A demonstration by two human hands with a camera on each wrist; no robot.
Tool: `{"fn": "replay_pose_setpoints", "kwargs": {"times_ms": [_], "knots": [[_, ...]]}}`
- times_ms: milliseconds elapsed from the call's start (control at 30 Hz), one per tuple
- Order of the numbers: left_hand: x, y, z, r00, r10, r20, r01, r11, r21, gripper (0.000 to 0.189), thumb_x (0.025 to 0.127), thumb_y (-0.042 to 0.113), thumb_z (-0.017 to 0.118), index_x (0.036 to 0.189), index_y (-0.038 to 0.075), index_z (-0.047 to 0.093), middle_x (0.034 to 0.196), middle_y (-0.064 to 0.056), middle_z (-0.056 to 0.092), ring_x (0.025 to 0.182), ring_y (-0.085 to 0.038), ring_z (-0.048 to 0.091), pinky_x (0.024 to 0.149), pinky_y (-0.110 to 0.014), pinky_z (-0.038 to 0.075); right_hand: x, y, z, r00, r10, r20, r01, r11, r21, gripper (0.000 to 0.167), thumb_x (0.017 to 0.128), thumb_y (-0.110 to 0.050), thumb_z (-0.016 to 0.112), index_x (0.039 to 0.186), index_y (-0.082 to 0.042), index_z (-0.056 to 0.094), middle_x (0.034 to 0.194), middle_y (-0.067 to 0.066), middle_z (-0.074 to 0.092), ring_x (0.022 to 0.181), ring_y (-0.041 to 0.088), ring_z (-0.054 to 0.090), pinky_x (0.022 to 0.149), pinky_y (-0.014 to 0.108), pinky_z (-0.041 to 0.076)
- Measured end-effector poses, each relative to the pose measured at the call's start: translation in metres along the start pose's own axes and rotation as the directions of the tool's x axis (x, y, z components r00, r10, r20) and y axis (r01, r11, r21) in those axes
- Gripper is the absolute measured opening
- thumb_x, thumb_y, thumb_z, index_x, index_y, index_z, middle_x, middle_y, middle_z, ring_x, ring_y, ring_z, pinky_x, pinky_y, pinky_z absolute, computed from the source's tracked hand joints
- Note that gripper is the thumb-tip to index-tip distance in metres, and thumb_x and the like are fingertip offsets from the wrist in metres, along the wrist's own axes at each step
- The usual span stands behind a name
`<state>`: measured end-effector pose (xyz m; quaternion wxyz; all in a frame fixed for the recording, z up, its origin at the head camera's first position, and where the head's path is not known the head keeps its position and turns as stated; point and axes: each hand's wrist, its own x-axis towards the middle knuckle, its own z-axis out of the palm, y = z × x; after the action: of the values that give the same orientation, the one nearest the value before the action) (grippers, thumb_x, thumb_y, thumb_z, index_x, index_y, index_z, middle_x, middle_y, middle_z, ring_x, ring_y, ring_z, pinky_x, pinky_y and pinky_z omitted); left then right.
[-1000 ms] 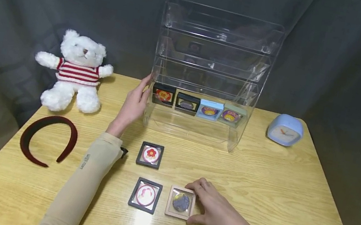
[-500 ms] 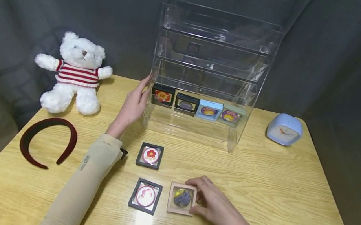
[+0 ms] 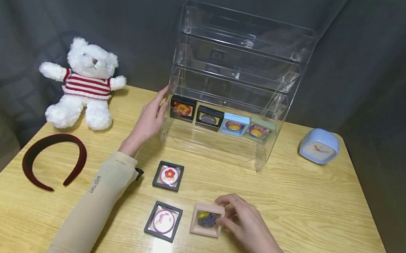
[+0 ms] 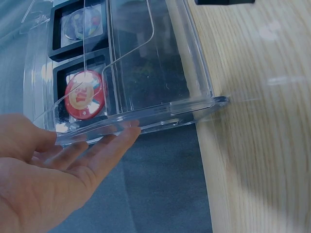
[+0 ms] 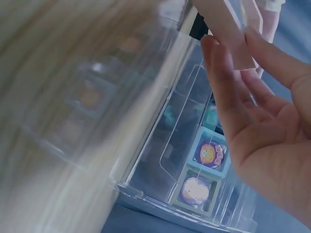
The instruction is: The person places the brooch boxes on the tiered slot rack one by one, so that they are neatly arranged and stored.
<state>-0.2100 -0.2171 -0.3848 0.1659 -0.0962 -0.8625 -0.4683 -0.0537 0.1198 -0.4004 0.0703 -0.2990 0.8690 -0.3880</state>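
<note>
My right hand pinches a small pink square display case between thumb and fingers, above the table. Through its clear window a yellow and dark blue piece shows, and the case is tilted up. In the right wrist view, the pink case is cut off by the top edge. My left hand touches the left side of a clear tiered display rack, fingers fairly straight. One rack tier holds two black cases, a light blue case and a sage green case.
Two black-framed cases with flower badges lie on the table: one with a red flower, one with a pink flower. A white teddy bear and dark red headband are at left. A blue clock stands at right.
My right hand has raised the pink case slightly, moving it away from me and a little right. The case has tipped more upright. My left hand stays against the rack.
</note>
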Motion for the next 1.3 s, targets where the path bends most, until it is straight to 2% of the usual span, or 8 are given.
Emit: {"fn": "replay_pose_setpoints", "kwargs": {"times_ms": [233,500,800,1067,1300], "knots": [[0.000,0.001,0.001,1.000,0.007,-0.001,-0.007,1.000,-0.007,0.055,0.114,0.003,0.044,0.168,0.006,0.033,0.162,-0.025,0.046,0.109,-0.045,0.066,0.095,-0.054,0.053,0.004,0.002,-0.012,0.993,-0.016,-0.121,0.013,1.000,-0.027,0.028,0.086,0.006,0.085,0.111,0.000,0.073,0.107,0.011,0.074,0.084,0.025,0.077,0.074,0.028,0.063],[0.001,0.001,0.002,1.000,0.005,-0.001,-0.005,1.000,-0.004,0.055,0.114,0.003,0.044,0.168,0.006,0.033,0.161,-0.025,0.047,0.103,-0.044,0.067,0.091,-0.054,0.054,0.010,0.011,-0.027,0.970,-0.027,-0.242,0.008,0.997,-0.078,0.031,0.083,0.008,0.086,0.110,-0.002,0.075,0.105,0.010,0.074,0.084,0.029,0.078,0.072,0.030,0.063],[0.001,0.002,0.002,1.000,0.004,0.001,-0.004,1.000,-0.018,0.056,0.114,0.004,0.043,0.169,0.008,0.032,0.163,-0.023,0.045,0.094,-0.042,0.066,0.085,-0.052,0.054,0.015,0.020,-0.040,0.949,-0.045,-0.311,0.007,0.992,-0.123,0.031,0.083,0.010,0.086,0.109,-0.001,0.076,0.103,0.011,0.075,0.082,0.027,0.077,0.071,0.033,0.064],[0.001,0.001,0.000,1.000,-0.007,0.010,0.007,1.000,-0.020,0.055,0.116,0.007,0.041,0.170,0.009,0.031,0.164,-0.022,0.044,0.084,-0.040,0.063,0.076,-0.047,0.052,0.022,0.024,-0.049,0.930,-0.039,-0.365,-0.020,0.988,-0.156,0.029,0.085,0.012,0.083,0.110,0.000,0.075,0.104,0.014,0.074,0.086,0.034,0.079,0.069,0.036,0.064],[0.000,-0.001,-0.001,1.000,-0.007,0.012,0.007,1.000,-0.022,0.055,0.116,0.006,0.041,0.169,0.008,0.031,0.164,-0.023,0.044,0.095,-0.042,0.065,0.082,-0.049,0.052,0.033,0.026,-0.057,0.912,0.004,-0.410,-0.066,0.988,-0.137,0.028,0.089,0.011,0.081,0.115,0.004,0.075,0.109,0.019,0.073,0.090,0.039,0.078,0.075,0.043,0.065]]}}
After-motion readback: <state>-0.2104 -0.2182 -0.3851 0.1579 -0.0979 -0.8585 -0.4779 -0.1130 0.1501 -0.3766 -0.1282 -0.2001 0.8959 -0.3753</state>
